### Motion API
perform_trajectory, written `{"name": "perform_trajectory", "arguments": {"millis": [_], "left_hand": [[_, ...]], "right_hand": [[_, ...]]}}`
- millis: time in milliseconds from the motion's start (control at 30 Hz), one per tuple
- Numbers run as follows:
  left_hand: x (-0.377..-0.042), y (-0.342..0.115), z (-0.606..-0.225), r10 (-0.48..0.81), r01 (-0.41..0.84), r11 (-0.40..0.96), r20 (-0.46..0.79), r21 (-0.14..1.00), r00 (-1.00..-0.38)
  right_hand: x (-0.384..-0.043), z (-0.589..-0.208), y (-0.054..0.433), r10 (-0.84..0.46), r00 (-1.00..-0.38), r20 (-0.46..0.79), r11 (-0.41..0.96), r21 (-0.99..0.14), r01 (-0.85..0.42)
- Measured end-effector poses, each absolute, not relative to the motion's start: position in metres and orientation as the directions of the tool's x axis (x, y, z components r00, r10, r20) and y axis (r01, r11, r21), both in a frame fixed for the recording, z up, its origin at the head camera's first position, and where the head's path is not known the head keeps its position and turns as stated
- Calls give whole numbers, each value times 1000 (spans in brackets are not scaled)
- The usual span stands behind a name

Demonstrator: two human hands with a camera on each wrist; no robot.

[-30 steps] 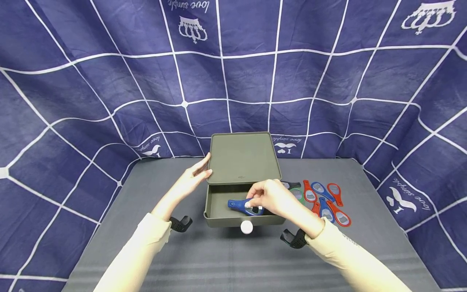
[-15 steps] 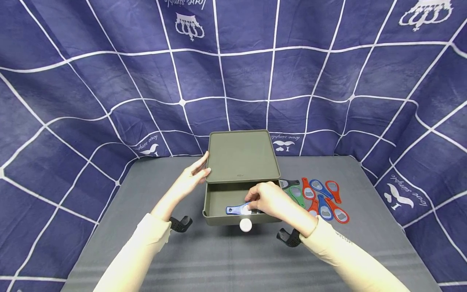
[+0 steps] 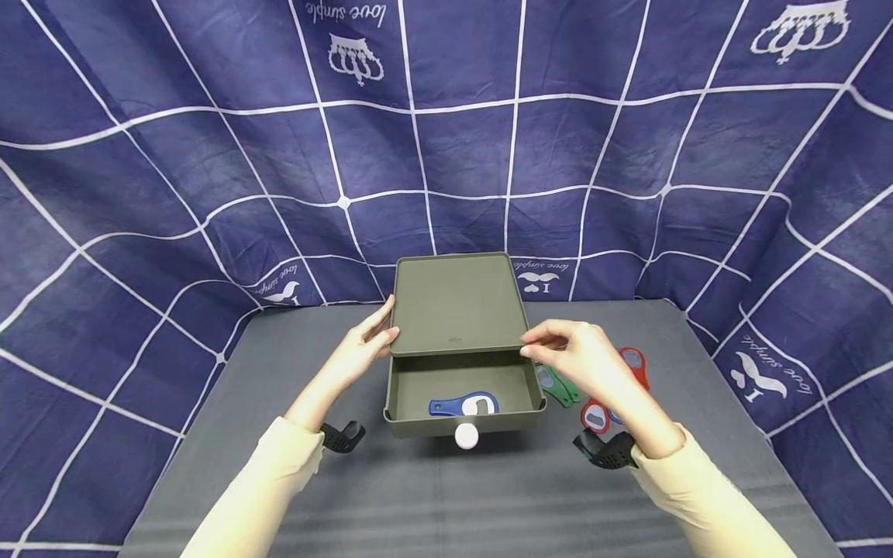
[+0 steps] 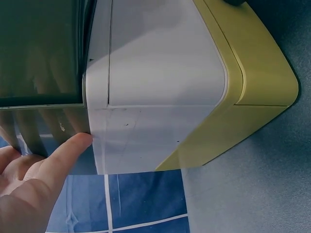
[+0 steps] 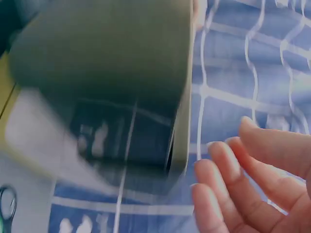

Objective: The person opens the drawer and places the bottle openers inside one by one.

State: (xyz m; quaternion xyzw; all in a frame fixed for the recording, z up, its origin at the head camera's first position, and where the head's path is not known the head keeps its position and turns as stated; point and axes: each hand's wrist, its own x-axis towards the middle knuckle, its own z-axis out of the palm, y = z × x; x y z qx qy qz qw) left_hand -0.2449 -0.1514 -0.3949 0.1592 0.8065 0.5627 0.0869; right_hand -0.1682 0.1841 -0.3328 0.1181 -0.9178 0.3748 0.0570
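Note:
A small olive box [image 3: 460, 302] stands on the grey table with its drawer [image 3: 412, 387] pulled out by a white round knob [image 3: 466, 435]. Inside the drawer lies a blue bottle opener [image 3: 463, 404], its ring end to the right. My left hand [image 3: 359, 349] rests its fingers against the box's left side; the left wrist view shows a fingertip [image 4: 83, 141] on the glossy side wall. By the lid's front right corner is my right hand [image 3: 582, 353], fingers loosely bent and holding nothing. In the right wrist view those fingers [image 5: 223, 162] are apart from the box.
Right of the box lie green bottle openers [image 3: 558, 387] and red ones [image 3: 594, 417], partly hidden by the right hand and forearm. A blue curtain [image 3: 460, 170] with white lines hangs behind and around the table.
My right hand has released the blue bottle opener in the drawer, then lifted out and shifted right toward the box's right corner. The left hand has stayed at the box's side.

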Motion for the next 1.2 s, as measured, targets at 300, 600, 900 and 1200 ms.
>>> {"name": "perform_trajectory", "arguments": {"millis": [300,600,900,1200], "left_hand": [[-244,-153,-396,366,155,285,42,946,-930],[-241,-154,-399,375,147,261,40,954,-926],[-239,-156,-402,365,111,225,22,968,-931],[-240,-153,-398,358,89,219,5,972,-934]], "right_hand": [[-185,-374,242,-21,-998,64,723,-688,-60],[-198,-434,249,-42,-995,-90,687,-726,37],[-212,-471,233,-8,-995,-96,737,-674,59],[-214,-493,227,79,-997,-9,815,-575,70]]}}
